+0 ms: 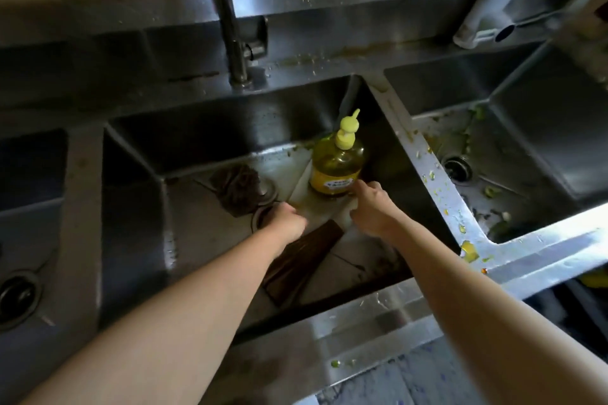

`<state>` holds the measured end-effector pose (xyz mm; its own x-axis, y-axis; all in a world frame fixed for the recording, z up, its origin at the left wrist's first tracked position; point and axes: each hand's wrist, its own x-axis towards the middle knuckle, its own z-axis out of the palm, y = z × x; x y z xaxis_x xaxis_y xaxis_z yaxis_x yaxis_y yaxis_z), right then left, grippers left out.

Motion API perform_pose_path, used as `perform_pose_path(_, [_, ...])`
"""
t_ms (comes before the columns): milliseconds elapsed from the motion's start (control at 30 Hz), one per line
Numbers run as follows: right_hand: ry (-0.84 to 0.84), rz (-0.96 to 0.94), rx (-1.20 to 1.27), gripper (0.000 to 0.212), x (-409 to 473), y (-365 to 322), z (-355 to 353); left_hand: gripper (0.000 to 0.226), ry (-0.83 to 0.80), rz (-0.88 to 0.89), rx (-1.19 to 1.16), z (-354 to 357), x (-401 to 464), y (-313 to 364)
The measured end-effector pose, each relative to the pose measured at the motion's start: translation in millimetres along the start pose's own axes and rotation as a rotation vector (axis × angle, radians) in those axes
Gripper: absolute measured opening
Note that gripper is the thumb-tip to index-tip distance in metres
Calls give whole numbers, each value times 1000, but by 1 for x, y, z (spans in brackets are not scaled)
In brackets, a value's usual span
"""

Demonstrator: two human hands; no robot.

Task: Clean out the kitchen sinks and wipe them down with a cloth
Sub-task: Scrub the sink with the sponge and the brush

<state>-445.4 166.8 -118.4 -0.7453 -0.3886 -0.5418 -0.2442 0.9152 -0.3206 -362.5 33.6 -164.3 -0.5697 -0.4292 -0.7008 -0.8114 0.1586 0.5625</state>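
The middle sink (210,128) holds a yellow detergent bottle (335,168) standing on a pale flat sheet, maybe a cloth (312,197), on the sink floor. My right hand (371,210) reaches in just below the bottle, and its fingers pinch the sheet's near right edge. My left hand (286,220) is curled at the sheet's left corner, partly covering the drain (260,217). A dark scrubber (237,187) lies beside the drain. The right sink (539,128) has food scraps around its drain (457,168).
A dark brown board or cloth (296,260) lies under my left forearm. The tap (230,26) rises behind the middle sink. Food bits dot the divider (441,194) and front rim (362,322). A third sink (36,207) is at left, and a white appliance (493,0) at back right.
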Motion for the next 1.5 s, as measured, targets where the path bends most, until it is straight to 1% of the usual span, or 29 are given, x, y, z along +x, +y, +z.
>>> perform_pose_path(100, [-34, -15, 33, 62, 11, 20, 0, 34, -21, -12, 132, 30, 20, 1])
perform_pose_path(200, [-60, -36, 36, 57, 25, 38, 4, 36, -42, -23, 220, 54, 39, 1])
perform_pose_path(333, [-42, -53, 48, 52, 44, 51, 7, 62, -91, 13, 385, 82, 63, -3])
perform_pose_path(433, [-21, -73, 60, 51, 53, 56, 8, 70, -63, 50, 574, 101, 75, -7])
perform_pose_path(500, [-17, -81, 76, 53, 58, 59, 9, 68, -17, 67, 659, 113, 78, -9])
perform_pose_path(567, [-20, -83, 100, 55, 61, 60, 11, 61, -4, 85, 686, 118, 82, -13])
perform_pose_path(633, [-23, -77, 119, 56, 61, 60, 12, 57, -14, 115, 713, 116, 85, -16])
perform_pose_path(700, [-7, -78, 127, 55, 60, 59, 12, 59, -41, 131, 737, 109, 85, -17])
perform_pose_path(867, [13, -90, 109, 55, 55, 49, 5, 62, -96, 101, 833, 76, 68, -24])
perform_pose_path(967, [25, -98, 100, 55, 48, 38, -4, 71, -108, 63, 806, 47, 54, -28])
perform_pose_path(1067, [35, -105, 76, 54, 36, 23, -11, 75, -36, 45, 734, 18, 36, -28])
perform_pose_path(1133, [30, -107, 71, 54, 25, 9, -15, 70, 40, 47, 659, -4, 22, -27])
perform_pose_path(1200, [17, -114, 58, 57, 14, -6, -19, 59, 93, 59, 560, -28, 9, -24])
perform_pose_path(1267, [12, -119, 39, 59, 0, -24, -23, 48, 134, 90, 448, -53, -6, -19])
perform_pose_path(1300, [15, -121, 30, 59, -7, -32, -25, 46, 153, 117, 396, -63, -13, -17])
perform_pose_path(1500, [95, -169, -6, 53, -49, -84, -37, 66, 252, 317, 142, -124, -57, -4])
